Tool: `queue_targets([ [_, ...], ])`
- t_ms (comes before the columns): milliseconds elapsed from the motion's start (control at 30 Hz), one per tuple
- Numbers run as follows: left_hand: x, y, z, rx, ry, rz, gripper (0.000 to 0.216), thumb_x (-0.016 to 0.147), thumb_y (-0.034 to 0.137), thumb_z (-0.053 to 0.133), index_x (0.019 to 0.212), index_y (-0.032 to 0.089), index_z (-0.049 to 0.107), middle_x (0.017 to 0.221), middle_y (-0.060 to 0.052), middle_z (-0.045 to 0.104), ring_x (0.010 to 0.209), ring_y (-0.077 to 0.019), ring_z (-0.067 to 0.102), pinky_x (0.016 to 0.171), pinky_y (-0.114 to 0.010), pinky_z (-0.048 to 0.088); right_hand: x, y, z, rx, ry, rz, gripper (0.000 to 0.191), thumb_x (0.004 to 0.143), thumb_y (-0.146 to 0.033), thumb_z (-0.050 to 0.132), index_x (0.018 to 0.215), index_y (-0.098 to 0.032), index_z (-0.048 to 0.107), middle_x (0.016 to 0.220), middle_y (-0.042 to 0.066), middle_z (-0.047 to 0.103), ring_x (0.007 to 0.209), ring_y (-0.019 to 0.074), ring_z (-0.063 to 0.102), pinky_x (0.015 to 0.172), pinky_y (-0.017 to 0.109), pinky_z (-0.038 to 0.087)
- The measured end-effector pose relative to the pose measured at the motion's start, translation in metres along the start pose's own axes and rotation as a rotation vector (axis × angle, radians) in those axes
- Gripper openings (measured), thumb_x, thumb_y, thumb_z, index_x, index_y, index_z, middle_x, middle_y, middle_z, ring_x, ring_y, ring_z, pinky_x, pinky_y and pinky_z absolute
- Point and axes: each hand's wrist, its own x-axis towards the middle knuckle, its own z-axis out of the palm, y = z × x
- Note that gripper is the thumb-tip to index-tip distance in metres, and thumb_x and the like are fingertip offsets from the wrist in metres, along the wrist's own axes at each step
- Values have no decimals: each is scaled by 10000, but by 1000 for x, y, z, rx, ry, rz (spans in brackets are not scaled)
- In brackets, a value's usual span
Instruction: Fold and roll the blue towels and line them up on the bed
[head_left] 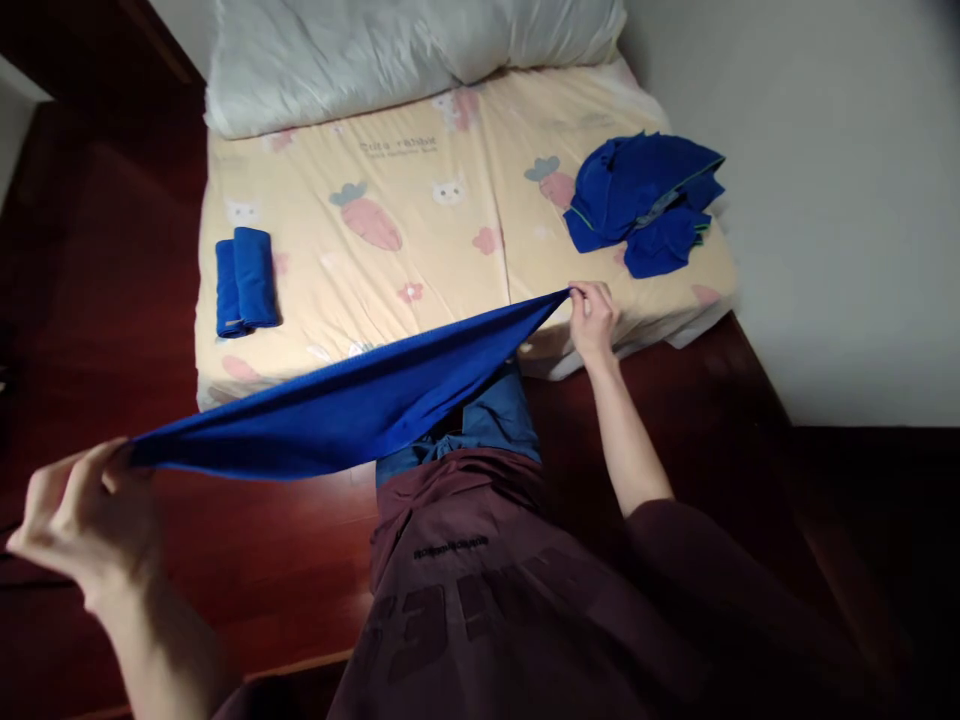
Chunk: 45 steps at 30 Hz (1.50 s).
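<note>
— Where is the blue towel [360,400]?
— From the head camera, it hangs in the air in front of the bed [420,250]. It stretches long from the left hand [75,510] up to the right hand [592,315].
— Are the hands closed?
— Yes. Each grip pinches one end. The left hand is nearer to us; the right hand is by the bed's edge, near a towel pile [645,200].

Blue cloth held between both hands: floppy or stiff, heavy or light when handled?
Likely floppy: the blue cloth droops between the left hand and right hand. Probably light, since a fingertip pinch at each end carries it. It probably folds easily, judging by the folded blue cloths nearby.
</note>
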Motion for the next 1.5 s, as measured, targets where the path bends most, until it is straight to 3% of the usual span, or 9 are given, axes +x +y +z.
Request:
queue_targets([
  [133,31,14,20,158,186,83,302,866,189,572,994,326,808,986,-39,786,977,-288,760,847,-411,596,37,-10,-31,-87,91,-91,314,1063,-346,438,1060,-170,699,1046,134,718,1037,250,678,993,438,541],
  [267,11,15,27,184,176,105,222,933,235,581,967,267,798,976,-53,780,896,-234,756,793,-329,587,13,-3,-61,-151,145,-130,348,1069,-372,463,1010,-139,715,1007,172,739,980,242,698,953,391,558],
  [533,-81,0,-6,-14,-426,81,231,1007,348,504,1060,330,729,1041,20,728,880,-174,731,836,-266,556,-110,20,-115,-125,-201,-92,213,1011,-352,583,938,-216,730,941,76,766,868,225,736,882,375,604],
  [733,-91,-6,-15,15,-470,61,226,993,365,512,950,315,728,937,39,737,795,-146,723,780,-228,555,-118,17,-163,-126,-492,8,197,978,-374,606,969,-238,749,957,41,771,828,209,736,821,334,595],
  [900,-15,5,20,-76,-501,202,285,969,462,515,978,292,744,994,7,731,855,-151,721,879,-230,574,-39,23,-144,-154,-524,-62,181,942,-381,624,938,-248,747,918,57,775,721,213,708,730,333,563],
  [1067,122,23,78,-31,-406,399,500,991,448,414,946,100,770,883,-47,705,784,-116,681,824,-265,575,94,17,-84,-236,-529,-14,74,832,-159,763,906,-168,767,711,44,727,664,168,667,701,276,485],
  [1233,247,58,93,59,-118,428,627,1038,379,303,987,-86,721,974,-80,678,965,-137,684,902,-328,509,207,-18,-56,-214,-232,-48,164,933,-126,680,1037,-11,731,910,148,750,691,93,624,749,226,478],
  [1367,281,82,81,34,138,336,577,1072,390,347,1050,-71,694,1093,-82,657,1033,-127,657,925,-309,479,234,-36,-59,-206,22,-133,234,987,-141,604,1144,4,698,1145,241,693,835,117,646,801,249,510],
  [1500,264,76,95,26,182,314,477,1101,357,378,1118,18,713,1134,-71,673,1001,-86,628,884,-220,469,220,-21,-47,-140,96,-211,210,974,-101,566,1111,-46,715,1133,229,696,959,176,651,886,300,532],
])
